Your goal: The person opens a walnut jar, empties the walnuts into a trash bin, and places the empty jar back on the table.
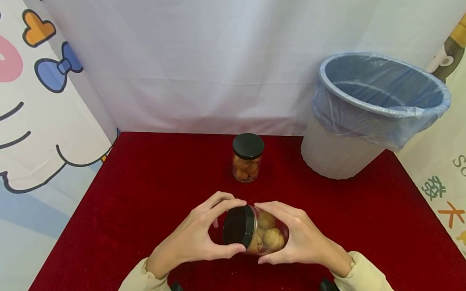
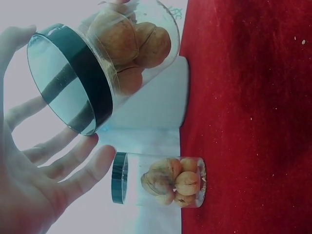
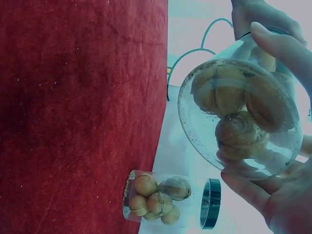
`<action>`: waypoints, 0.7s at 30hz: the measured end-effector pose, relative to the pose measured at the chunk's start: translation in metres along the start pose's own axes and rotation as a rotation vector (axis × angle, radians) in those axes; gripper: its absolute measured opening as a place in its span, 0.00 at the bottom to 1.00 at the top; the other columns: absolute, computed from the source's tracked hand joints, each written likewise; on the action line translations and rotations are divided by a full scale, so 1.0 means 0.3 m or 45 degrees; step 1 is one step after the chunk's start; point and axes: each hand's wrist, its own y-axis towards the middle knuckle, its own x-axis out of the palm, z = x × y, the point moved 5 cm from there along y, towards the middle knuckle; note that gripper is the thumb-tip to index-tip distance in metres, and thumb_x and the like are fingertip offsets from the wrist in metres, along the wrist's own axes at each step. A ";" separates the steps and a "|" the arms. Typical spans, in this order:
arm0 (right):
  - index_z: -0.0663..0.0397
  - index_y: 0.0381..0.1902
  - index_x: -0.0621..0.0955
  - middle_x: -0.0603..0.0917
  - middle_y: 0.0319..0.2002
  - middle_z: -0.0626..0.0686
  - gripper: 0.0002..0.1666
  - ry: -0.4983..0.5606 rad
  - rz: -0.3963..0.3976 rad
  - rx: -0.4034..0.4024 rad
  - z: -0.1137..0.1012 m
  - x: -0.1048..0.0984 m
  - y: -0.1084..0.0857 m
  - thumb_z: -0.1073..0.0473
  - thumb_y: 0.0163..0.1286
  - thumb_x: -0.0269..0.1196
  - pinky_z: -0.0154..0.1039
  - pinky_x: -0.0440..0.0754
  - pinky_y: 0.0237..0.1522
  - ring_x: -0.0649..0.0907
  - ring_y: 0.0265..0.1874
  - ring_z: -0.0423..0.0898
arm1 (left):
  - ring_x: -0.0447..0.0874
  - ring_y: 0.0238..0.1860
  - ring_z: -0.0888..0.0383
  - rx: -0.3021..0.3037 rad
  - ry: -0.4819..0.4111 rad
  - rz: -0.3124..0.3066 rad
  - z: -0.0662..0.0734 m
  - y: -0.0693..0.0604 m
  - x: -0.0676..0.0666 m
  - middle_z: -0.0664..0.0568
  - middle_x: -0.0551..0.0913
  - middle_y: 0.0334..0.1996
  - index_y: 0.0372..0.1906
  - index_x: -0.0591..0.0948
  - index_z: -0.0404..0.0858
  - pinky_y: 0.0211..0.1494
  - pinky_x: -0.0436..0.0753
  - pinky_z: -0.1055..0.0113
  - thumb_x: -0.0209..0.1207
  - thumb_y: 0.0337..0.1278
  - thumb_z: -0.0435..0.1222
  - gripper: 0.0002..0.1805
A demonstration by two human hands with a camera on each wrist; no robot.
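A clear jar [image 3: 207, 134] of walnuts is held tilted on its side above the red cloth, its dark lid [image 1: 234, 227] facing left. My left hand [image 1: 198, 233] holds the lid, thumb at the near edge and fingers at the far edge. From the other side, my right hand [image 1: 303, 239] grips the clear body near its base. In the right wrist view the jar's round bottom faces the camera, with walnuts [image 3: 243, 131] behind it. A second jar of walnuts [image 1: 246, 167] stands upright beyond both hands, its dark lid [image 1: 248, 145] on.
A white bin [image 1: 327, 151] lined with a blue plastic bag [image 1: 349, 109] stands at the back right. Red cloth [image 1: 164, 173] covers the table. White fabric [image 1: 204, 60] hangs behind it, with cartoon-printed sheets [image 1: 43, 133] at the sides.
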 end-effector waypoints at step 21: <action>0.57 0.68 0.75 0.84 0.58 0.53 0.57 0.060 0.001 0.018 0.020 -0.001 -0.001 0.47 0.40 0.88 0.35 0.86 0.50 0.86 0.50 0.44 | 0.62 0.74 0.50 0.092 -0.080 -0.118 0.017 -0.006 -0.003 0.47 0.60 0.77 0.75 0.66 0.49 0.69 0.76 0.46 0.78 0.47 0.44 0.48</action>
